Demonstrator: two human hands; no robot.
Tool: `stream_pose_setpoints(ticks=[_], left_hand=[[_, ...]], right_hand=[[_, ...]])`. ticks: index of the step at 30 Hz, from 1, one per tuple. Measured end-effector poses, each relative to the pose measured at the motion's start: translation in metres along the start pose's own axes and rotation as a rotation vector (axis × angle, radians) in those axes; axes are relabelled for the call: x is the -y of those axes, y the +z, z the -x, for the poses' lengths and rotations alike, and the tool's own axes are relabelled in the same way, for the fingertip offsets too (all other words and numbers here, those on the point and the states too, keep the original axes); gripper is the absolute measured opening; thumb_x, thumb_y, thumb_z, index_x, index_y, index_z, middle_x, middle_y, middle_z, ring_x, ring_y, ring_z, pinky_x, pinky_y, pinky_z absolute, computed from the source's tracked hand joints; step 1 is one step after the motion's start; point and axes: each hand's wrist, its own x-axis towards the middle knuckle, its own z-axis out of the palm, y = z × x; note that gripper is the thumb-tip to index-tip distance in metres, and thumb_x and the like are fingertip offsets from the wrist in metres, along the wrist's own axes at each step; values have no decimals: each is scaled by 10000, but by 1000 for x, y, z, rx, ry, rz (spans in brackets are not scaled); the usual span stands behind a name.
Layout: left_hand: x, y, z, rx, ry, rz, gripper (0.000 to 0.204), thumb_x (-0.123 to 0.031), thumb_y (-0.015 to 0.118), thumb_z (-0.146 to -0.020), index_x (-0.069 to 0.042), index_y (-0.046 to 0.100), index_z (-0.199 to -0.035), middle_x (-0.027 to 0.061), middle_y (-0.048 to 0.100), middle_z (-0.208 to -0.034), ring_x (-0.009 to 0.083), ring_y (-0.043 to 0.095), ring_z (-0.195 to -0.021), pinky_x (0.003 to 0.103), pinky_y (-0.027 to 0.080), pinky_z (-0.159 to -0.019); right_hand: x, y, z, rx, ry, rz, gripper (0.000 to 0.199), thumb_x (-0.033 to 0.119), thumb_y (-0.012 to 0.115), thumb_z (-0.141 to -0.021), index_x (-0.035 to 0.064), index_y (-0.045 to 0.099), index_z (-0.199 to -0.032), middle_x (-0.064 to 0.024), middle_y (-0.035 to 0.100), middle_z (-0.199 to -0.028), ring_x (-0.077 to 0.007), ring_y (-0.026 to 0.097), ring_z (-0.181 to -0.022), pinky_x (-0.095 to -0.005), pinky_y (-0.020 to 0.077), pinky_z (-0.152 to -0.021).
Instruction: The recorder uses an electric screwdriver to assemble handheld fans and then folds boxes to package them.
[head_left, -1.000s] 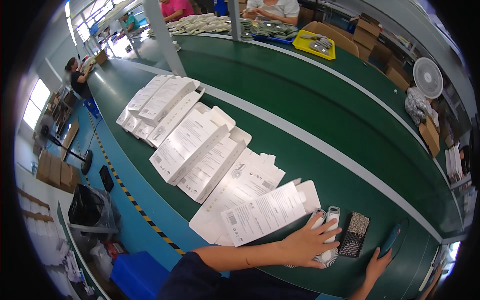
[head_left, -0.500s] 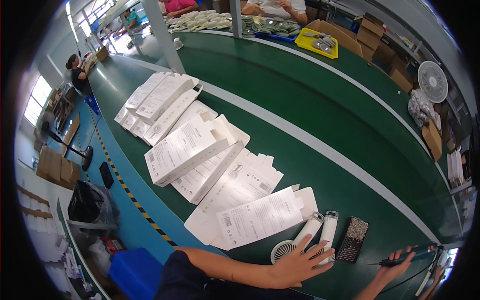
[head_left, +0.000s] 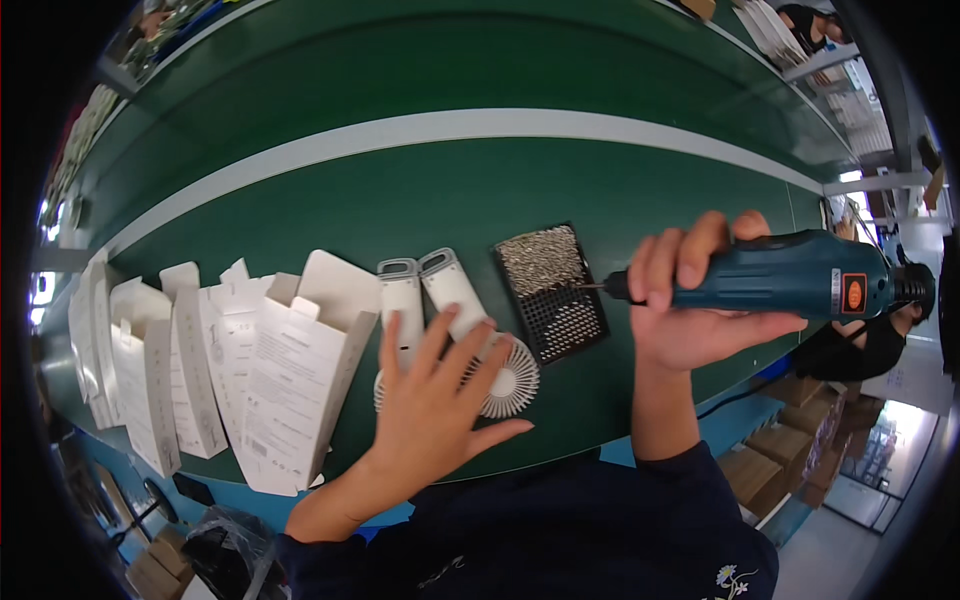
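Observation:
My left hand [head_left: 430, 410] lies with fingers spread over two white handheld fans, partly covering them. One handheld fan [head_left: 508, 378] shows its round slatted head beside my fingers; the other fan [head_left: 400, 300] is mostly hidden below the handle. In my right hand [head_left: 690, 290] is a teal electric screwdriver [head_left: 780, 275], held level with its thin bit pointing left. The bit's tip is over or at a black screw tray [head_left: 570, 325]; whether it touches a screw I cannot tell. Small silvery screws [head_left: 543, 262] fill the tray's far part.
Several open white boxes [head_left: 290, 380] stand or lean at the left of the green workbench [head_left: 400, 190]. A pale strip [head_left: 480, 123] runs across the bench. Cardboard boxes [head_left: 770, 460] and another person [head_left: 860, 355] are at the right.
The view has swung to the right. My right hand has brought the screwdriver in to the screw tray. My left hand remains spread over the fans.

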Motion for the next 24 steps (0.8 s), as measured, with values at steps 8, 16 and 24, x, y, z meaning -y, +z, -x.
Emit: stream_pose_setpoints(ticks=[8, 16, 24], left_hand=[[5, 14, -8, 8, -57, -25, 640, -557, 669, -757, -152, 599, -1248, 120, 401, -1455, 407, 300, -1372, 683, 306, -957], [-10, 9, -4, 28, -64, -19, 542, -492, 652, -792, -144, 622, -1205, 129, 390, -1462, 399, 303, -1370, 626, 324, -948], [-15, 15, -7, 63, -55, -20, 506, -438, 651, -809, -144, 611, -1219, 144, 383, -1465, 398, 294, -1379, 635, 291, -999]], right_hand=[[-6, -6, 31, 94, 58, 60, 904, 891, 350, -726, 110, 452, -1169, -40, 500, -725, -148, 469, -455, -295, 388, -416], [-3, -13, 43, 51, 7, 72, 936, 890, 403, -703, 71, 451, -1155, -75, 502, -701, -171, 478, -455, -300, 409, -400], [6, -21, 46, 2, -14, -9, 979, 915, 404, -667, 56, 461, -1134, -103, 514, -687, -189, 473, -442, -319, 407, -387]])
